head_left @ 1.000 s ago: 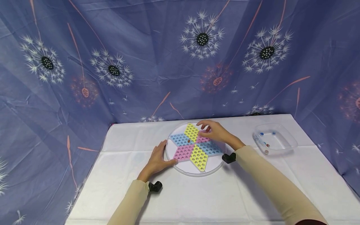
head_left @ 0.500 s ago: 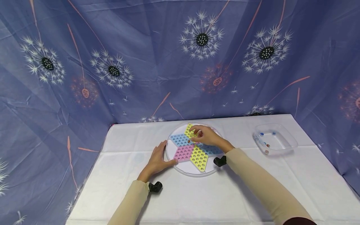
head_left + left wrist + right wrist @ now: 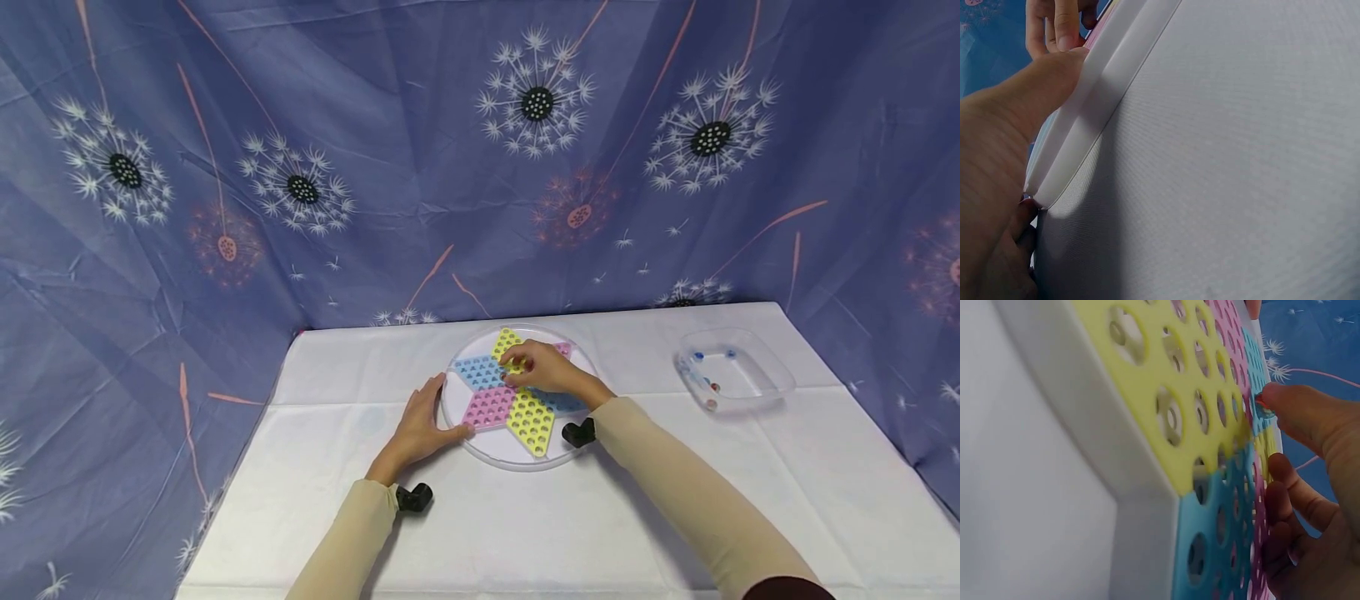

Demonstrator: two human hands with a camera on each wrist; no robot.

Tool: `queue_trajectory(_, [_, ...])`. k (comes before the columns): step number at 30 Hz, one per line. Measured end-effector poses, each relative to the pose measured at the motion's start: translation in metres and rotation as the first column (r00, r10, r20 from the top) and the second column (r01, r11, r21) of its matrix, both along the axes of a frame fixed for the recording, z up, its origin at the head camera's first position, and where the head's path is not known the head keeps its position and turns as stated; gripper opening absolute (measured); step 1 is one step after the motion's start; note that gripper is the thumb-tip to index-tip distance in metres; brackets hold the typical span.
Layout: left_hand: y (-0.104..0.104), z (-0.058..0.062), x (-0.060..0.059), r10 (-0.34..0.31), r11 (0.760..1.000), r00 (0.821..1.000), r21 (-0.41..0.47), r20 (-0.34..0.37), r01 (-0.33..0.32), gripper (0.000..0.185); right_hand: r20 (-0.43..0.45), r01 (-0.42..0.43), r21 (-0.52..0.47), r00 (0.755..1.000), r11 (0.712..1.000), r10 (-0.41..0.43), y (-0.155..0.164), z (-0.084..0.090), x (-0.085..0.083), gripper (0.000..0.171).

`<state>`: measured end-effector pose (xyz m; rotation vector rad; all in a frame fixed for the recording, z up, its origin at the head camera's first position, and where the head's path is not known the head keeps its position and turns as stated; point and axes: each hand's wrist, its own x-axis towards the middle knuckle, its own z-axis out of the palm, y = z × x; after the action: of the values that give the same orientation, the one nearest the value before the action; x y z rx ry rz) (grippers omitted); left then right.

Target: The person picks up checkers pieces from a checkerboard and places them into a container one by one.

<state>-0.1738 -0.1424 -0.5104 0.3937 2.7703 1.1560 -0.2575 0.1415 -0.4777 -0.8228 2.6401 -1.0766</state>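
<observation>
Looking down from the head view, I see a round white plastic Chinese checkers board [image 3: 517, 450] with a six-pointed star of yellow, blue and pink perforated panels, lying in the middle of the tabletop [image 3: 615, 517] on a white woven cloth. My left hand [image 3: 420, 425] rests against its left rim with the fingers relaxed and straight, the thumb pressing the smooth edge. My right hand [image 3: 543, 368] is over the star's centre, its fingers curled and pinching a small marble [image 3: 1262, 404] at a hole. Since a second ago, this hand has moved from the far pink point inward to the centre. A clear plastic tray [image 3: 772, 379] holding a few marbles stands well apart on the right.
</observation>
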Motion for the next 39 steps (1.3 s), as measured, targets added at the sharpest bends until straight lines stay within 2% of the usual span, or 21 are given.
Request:
queue_trajectory(6, [0.0005, 0.0002, 0.0006, 0.005, 1.000, 1.000, 0.003, -0.004, -0.005, 0.114, -0.098, -0.068, -0.030, 0.993, 0.997, 0.065, -0.0008, -0.0071, -0.0032, 0.019])
queue_trajectory(8, [0.0007, 0.0010, 0.0012, 0.006, 1.000, 1.000, 0.011, -0.004, -0.006, 0.114, -0.104, -0.069, -0.030, 0.992, 0.997, 0.065, -0.0012, -0.0076, -0.0031, 0.017])
queue_trajectory(15, [0.0010, 0.0005, 0.0005, 0.001, 1.000, 1.000, 0.006, -0.018, -0.001, 0.113, -0.077, -0.035, -0.016, 0.996, 0.999, 0.034, -0.0031, -0.0053, -0.0020, 0.016])
queue_trajectory(21, [-0.0002, -0.0014, -0.0001, -0.003, 1.000, 1.000, -0.015, -0.013, 0.003, 0.114, -0.072, -0.027, -0.005, 0.997, 1.000, 0.027, -0.0034, -0.0053, -0.0004, 0.016])
queue_trajectory(39, [0.0025, 0.0005, 0.0026, 0.007, 1.000, 1.000, -0.002, -0.019, -0.007, 0.112, -0.038, -0.006, 0.017, 0.999, 1.000, 0.007, -0.0040, -0.0064, -0.0033, 0.015])
